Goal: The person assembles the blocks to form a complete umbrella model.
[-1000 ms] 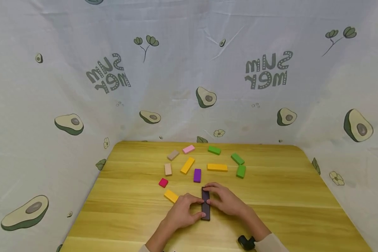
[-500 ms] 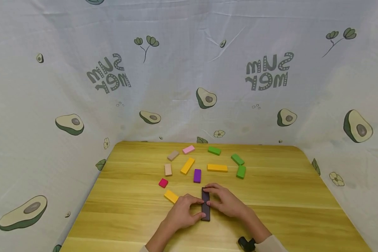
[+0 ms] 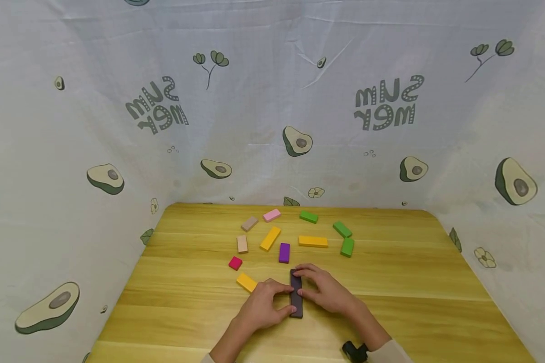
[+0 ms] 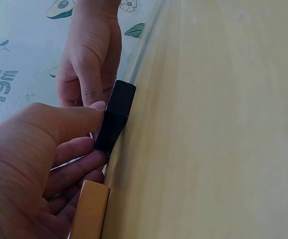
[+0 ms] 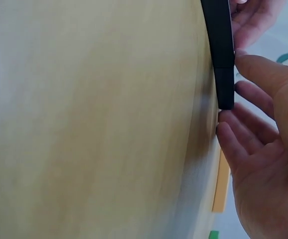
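Observation:
Two dark, nearly black rectangular blocks lie end to end in a straight line on the wooden table, pointing away from me. My left hand [image 3: 268, 302] holds the near dark block [image 3: 297, 302] from the left with thumb and index finger. From the right, my right hand [image 3: 327, 290] holds the far dark block [image 3: 296, 281], its fingers at the far end and its thumb by the joint. A thin seam between the far block [image 5: 226, 87] and near block [image 5: 218, 35] shows in the right wrist view. Beside my left hand lies a yellow block [image 3: 247, 282], partly hidden by it.
Beyond my hands lie a purple block [image 3: 284, 253], a red square block [image 3: 235, 263], a yellow block [image 3: 313, 241] and several green, pink and tan ones. A black device [image 3: 355, 351] sits at my right wrist. Patterned cloth [image 3: 254, 101] surrounds the wooden table [image 3: 413, 282].
Both hands keep their hold on the dark blocks with barely any movement. The seam between the blocks is less distinct in the head view now. The other blocks stay put.

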Available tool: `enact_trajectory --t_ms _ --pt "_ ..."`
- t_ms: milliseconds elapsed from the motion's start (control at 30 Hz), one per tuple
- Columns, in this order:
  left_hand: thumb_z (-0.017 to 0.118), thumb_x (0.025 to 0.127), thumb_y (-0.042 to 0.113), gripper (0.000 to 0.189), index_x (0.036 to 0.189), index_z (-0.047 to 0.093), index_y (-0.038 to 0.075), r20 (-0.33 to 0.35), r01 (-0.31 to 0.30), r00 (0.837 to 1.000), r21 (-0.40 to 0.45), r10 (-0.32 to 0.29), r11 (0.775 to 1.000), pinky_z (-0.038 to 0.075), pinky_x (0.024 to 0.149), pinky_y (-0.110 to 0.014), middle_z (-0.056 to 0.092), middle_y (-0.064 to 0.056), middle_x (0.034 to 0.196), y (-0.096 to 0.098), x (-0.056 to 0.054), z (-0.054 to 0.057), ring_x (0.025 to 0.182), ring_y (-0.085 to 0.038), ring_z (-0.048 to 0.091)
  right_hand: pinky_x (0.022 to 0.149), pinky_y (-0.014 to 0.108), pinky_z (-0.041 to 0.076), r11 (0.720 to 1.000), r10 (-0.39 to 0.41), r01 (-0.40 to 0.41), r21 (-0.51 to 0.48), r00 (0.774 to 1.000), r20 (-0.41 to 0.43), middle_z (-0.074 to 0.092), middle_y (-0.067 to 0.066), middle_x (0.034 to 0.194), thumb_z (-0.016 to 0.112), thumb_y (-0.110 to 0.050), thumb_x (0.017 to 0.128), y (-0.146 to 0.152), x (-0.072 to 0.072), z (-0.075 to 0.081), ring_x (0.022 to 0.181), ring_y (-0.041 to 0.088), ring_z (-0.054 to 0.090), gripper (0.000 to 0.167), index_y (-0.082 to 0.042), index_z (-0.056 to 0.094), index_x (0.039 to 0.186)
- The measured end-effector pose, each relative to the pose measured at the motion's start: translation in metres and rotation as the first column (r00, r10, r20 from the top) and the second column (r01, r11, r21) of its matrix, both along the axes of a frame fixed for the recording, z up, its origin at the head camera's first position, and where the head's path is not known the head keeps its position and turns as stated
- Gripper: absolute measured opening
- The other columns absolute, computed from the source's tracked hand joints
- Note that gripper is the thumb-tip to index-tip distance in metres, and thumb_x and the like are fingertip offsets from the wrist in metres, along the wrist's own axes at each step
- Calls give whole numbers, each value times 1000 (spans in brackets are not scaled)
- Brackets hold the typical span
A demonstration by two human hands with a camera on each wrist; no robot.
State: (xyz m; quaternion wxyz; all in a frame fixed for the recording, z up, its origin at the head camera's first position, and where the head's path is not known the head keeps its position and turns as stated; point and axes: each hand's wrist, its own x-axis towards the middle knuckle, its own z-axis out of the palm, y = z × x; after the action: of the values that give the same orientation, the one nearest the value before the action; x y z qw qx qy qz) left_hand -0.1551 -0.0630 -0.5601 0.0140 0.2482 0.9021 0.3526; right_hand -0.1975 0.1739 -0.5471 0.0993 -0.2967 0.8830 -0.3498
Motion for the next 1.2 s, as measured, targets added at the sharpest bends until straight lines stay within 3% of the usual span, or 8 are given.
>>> enact_trajectory --t_ms 333,667,1200 --pt "80 89 42 41 125 76 21 -22 2 1000 -5 -3 1000 54 98 -31 76 11 116 0 0 -1 110 -7 65 113 58 44 999 -47 47 28 999 -1 53 8 150 72 -40 96 5 7 3 139 35 53 50 -14 64 137" --pt "80 89 42 40 124 77 23 -22 -4 1000 -18 3 1000 54 98 -31 75 12 115 1 0 0 109 -6 65 114 60 42 996 8 -10 87 1000 17 45 8 159 71 -52 94 8 17 7 144 34 47 66 -14 58 147" --pt "81 88 39 37 120 78 21 -37 1 999 -8 -1 1000 55 95 -29 76 12 112 0 0 -2 106 -6 65 114 56 43 997 18 -17 76 1000 -3 49 4 157 71 -47 96 5 19 3 144 31 49 63 -10 58 146"
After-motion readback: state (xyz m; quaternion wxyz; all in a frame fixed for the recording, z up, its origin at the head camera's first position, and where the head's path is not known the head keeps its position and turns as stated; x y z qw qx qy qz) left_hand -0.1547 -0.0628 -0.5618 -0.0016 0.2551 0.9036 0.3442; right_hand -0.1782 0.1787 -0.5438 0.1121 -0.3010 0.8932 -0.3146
